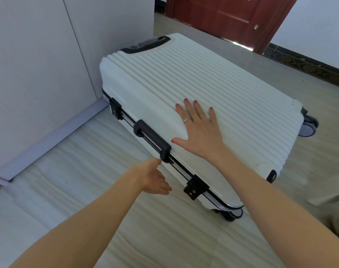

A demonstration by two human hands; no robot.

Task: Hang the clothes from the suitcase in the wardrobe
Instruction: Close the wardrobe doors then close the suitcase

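Both our hands reach out over the floor toward the white, ribbed hard-shell suitcase. We see our right hand lying flat on the lid, palm down, fingers spread apart and gripping nothing; it wears a thin ring, and the nails are red. It rests on the near half of the ribbed top, just behind the long edge that faces us. Our left hand hovers lower, in front of that same edge, open and empty, fingers loosely extended with the palm turned up and toward the case. Its thumb tip comes right up to the near end of the black side carry handle; whether it touches, we cannot tell. Just right of this hand sits a black combination lock latch, and a second black latch sits farther along the edge, beyond the handle.

We see the suitcase lying closed on its side on the pale wood-patterned floor, its far end close to the white panel wall at our left. Its dark wheels point to the right, well apart from both hands. A dark red door stands beyond the case.
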